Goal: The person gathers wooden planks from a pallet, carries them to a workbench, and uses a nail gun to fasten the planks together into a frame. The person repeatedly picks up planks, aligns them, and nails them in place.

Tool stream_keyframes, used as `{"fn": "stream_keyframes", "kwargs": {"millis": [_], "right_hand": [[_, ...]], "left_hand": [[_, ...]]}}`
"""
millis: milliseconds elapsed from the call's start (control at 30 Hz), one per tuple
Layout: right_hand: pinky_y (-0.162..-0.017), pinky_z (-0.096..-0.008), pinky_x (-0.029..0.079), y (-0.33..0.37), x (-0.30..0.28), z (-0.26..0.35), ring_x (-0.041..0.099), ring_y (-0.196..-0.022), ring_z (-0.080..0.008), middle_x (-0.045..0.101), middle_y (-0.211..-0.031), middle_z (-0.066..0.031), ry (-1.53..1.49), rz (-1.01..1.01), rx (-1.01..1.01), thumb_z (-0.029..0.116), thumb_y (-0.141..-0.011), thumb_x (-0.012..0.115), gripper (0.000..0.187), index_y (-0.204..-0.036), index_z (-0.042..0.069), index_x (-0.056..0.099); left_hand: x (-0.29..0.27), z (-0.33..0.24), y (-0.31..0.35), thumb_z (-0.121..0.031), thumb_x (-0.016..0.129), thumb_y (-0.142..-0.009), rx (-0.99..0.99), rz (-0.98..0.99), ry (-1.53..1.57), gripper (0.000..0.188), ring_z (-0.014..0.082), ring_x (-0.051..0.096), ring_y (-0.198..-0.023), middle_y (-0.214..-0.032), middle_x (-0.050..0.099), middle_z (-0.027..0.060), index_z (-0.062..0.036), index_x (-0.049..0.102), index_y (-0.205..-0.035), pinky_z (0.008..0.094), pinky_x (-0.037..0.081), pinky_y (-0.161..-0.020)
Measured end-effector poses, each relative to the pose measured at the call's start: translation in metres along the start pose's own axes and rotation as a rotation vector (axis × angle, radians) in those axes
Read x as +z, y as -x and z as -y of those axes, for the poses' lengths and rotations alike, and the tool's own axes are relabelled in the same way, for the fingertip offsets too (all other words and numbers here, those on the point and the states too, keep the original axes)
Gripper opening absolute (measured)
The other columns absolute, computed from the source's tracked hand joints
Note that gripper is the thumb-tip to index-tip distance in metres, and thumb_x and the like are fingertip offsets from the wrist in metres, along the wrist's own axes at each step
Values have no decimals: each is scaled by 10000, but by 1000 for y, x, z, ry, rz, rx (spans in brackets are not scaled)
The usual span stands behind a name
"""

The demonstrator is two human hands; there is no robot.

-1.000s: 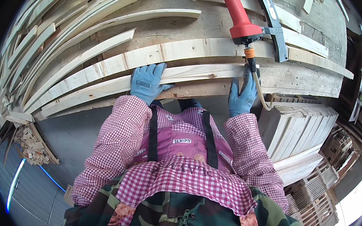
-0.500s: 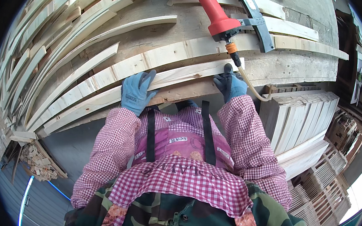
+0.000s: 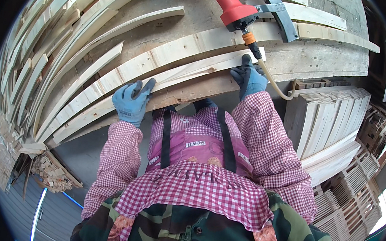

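A long pale wooden strip lies along the near edge of the wooden workbench. My left hand, in a blue glove with dark fingertips, grips the strip's near side left of the middle. Close to the strip's right end, my right hand, gloved alike, has its fingers bent over the wood. Just beyond that hand lies a red air nail gun, with an orange-and-black fitting and a pale hose. Another long strip runs behind the first one, passing beneath the gun.
Many loose strips spread over the bench's left side. Stacked pale boards stand right of the bench, with slatted wooden frames nearer. Wood offcuts fill a container at lower left. The hose hangs past the bench's near edge.
My left hand has slid left along the near strip. My right hand stays at the strip's right end. The view has shifted slightly.
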State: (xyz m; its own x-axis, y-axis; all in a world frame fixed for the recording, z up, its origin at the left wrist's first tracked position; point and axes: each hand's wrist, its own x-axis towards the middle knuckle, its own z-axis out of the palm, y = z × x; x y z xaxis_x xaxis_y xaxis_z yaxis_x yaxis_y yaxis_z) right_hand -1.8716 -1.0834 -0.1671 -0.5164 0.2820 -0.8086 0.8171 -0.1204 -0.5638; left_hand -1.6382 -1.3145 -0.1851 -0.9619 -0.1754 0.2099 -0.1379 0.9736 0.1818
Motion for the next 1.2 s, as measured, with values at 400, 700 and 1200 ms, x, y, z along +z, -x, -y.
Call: {"fn": "stream_keyframes", "kwargs": {"millis": [400,700,1200], "right_hand": [[-559,-300,590,8,3,-4,630,-660,-216,581,-835,-124,-18,-18,107,215,-793,712,329,-918,-11,510],[-457,-235,527,-3,7,-19,587,-531,-158,572,-721,-74,-124,-57,-34,188,-795,713,312,-958,21,506],[-491,-303,582,1,16,4,619,-569,-216,592,-740,-136,64,-18,6,201,-817,683,304,-903,10,462]], "left_hand": [[3,7,7,-142,664,-650,5,135,67,621,238,486,-1076,-1188,551,29,-267,552,-1248,393,371,-918],[-13,2,-8,-140,668,-650,-41,218,90,611,242,520,-1029,-1163,558,31,-262,562,-1239,394,398,-887],[-25,-55,-75,-610,634,-710,-474,176,56,919,339,134,-1359,-1448,207,158,-184,243,-1423,563,28,-1085]]}}
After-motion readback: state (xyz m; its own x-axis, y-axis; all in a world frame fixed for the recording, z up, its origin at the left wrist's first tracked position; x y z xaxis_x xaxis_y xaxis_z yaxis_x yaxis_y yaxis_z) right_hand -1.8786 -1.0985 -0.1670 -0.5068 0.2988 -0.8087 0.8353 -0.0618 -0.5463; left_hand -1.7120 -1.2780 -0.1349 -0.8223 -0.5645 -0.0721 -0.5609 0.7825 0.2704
